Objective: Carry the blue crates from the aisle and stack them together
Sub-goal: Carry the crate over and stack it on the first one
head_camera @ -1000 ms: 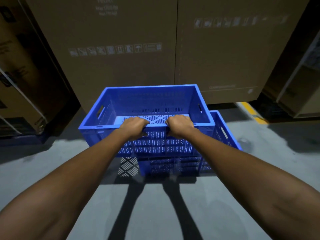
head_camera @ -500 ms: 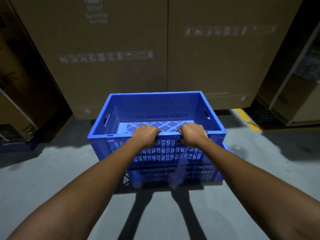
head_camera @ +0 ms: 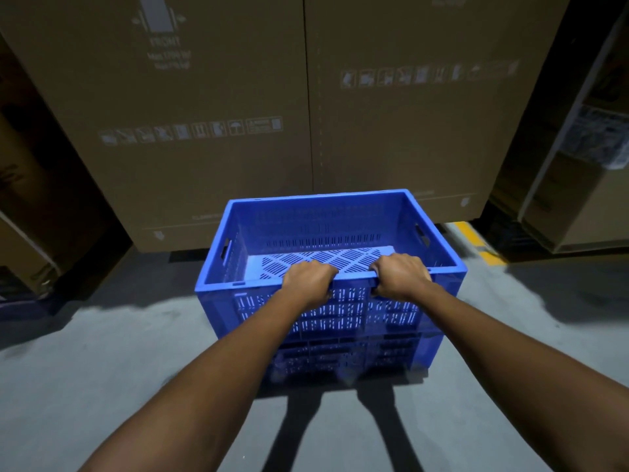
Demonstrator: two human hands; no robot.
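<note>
Head view: left hand and right hand both curl tight over the near rim of the upper blue crate | it sits over the lower blue crate on the warehouse floor, before cardboard cartons | advice: square corners, lower evenly, release only once seated.

Lower crate mostly hidden under upper crate, fingertips of each hand curled out of sight over the rim, carton print blurred, tops cut off.
</note>
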